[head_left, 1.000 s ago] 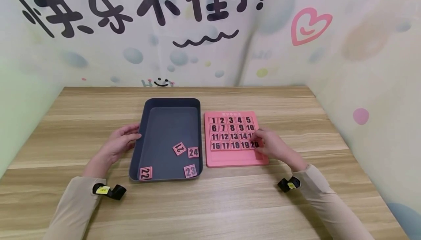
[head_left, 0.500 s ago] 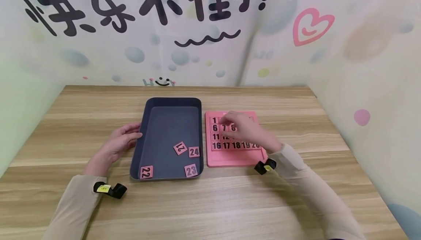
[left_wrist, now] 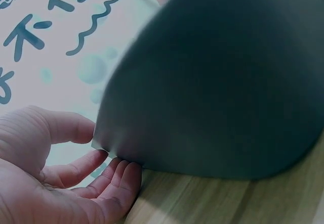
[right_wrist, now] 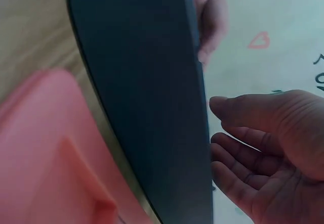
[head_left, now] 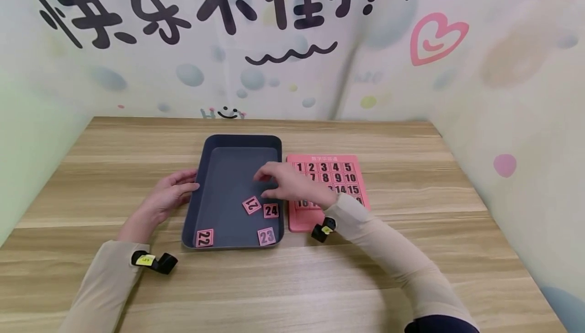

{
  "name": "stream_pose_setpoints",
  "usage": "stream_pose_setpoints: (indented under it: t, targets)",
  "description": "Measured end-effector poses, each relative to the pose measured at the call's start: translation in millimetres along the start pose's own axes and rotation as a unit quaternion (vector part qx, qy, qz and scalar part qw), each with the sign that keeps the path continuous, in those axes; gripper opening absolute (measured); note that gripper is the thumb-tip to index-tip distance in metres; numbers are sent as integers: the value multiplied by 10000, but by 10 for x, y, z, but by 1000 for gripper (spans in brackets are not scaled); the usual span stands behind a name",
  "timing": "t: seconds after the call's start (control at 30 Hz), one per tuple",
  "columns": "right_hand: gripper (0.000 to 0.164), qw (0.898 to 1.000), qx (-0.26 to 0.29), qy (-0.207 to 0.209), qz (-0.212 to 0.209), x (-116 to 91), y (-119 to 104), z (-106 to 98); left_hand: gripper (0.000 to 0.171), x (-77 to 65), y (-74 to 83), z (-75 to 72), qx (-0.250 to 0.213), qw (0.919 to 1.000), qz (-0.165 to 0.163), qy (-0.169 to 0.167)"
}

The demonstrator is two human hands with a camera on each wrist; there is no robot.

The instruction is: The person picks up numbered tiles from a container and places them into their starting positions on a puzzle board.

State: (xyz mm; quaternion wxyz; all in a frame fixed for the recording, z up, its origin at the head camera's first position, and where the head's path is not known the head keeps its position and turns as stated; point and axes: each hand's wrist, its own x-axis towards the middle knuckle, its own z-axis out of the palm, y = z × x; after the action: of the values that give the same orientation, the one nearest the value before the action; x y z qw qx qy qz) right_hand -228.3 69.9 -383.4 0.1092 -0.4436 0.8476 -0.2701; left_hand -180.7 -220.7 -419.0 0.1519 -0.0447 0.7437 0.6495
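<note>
In the head view a dark blue-grey tray (head_left: 224, 170) lies on the table with loose pink number tiles inside. Tile 21 (head_left: 252, 205) and tile 24 (head_left: 271, 210) are near its right side, tile 23 (head_left: 266, 236) in the near right corner, tile 22 (head_left: 204, 238) in the near left. My left hand (head_left: 166, 196) pinches the tray's left rim, thumb at the edge and fingers along the outer wall. My right hand (head_left: 290, 183) hovers over the tray's right part, fingers loosely bent, holding nothing. Under that wrist lies a pink number puzzle board (head_left: 305, 220), partly covered.
The board's rows of tiles, such as tile 10 (head_left: 350, 177), stand in order, with a bare strip along its near edge. The wooden table (head_left: 256, 287) meets a printed wall (head_left: 151, 79) at the back. A black wrist camera (head_left: 324, 229) hangs at my right cuff.
My right hand has left the board's right side, near tile 20, and swung left across the board to over the tray. My left hand stays at the tray's left rim.
</note>
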Motion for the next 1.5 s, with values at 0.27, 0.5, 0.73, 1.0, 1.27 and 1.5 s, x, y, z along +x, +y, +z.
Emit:
stream_pose_setpoints:
  t: [0.27, 0.5, 0.73, 1.0, 1.27, 1.5]
  targets:
    - [34, 9987, -150, -483, -11, 130, -54, 184, 60, -3, 12, 7, -32, 10000, -4, -16]
    - [35, 9970, -324, -695, 37, 167, -61, 276, 61, -10, 15, 12, -62, 10000, 24, -10]
    - [30, 9954, -580, -763, 90, 195, -88, 321, 60, 3, 6, 7, -27, 10000, 30, -6]
    - [28, 9965, -622, -549, 132, 207, -101, 324, 61, -5, -4, 14, -69, 10000, -14, 2]
    - [29, 9992, -267, 124, 271, 54, -168, 96, 62, -10, -6, 8, -154, 9999, 16, 2]
    - [26, 9972, -3, 626, 413, -204, -107, -75, 63, -9, -4, 1, -198, 9998, 48, -16]
